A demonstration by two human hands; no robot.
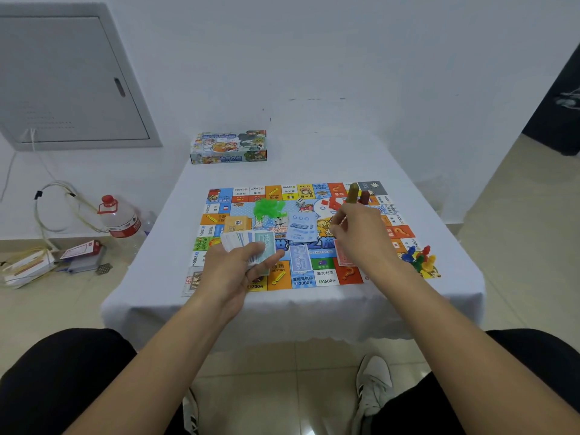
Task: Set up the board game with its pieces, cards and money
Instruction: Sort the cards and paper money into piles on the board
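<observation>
The colourful game board (326, 273) lies flat on the white-clothed table (314, 302). My left hand (241, 262) grips a fanned stack of paper money (248, 243) over the board's near left part. My right hand (357, 230) hovers over the board's right side with fingers curled; what it pinches, if anything, I cannot tell. On the board lie a blue card pile (301, 227), an orange card pile (238, 224), green plastic pieces (268, 207), a die (300, 202), a blue banknote (299, 257), brown and red blocks (357, 193) and coloured pawns (420, 257).
The game box (229, 147) stands at the table's far left edge against the wall. On the floor to the left are a water bottle (120, 218), cables and small boxes (81, 255). My knees and shoes sit below the table's near edge.
</observation>
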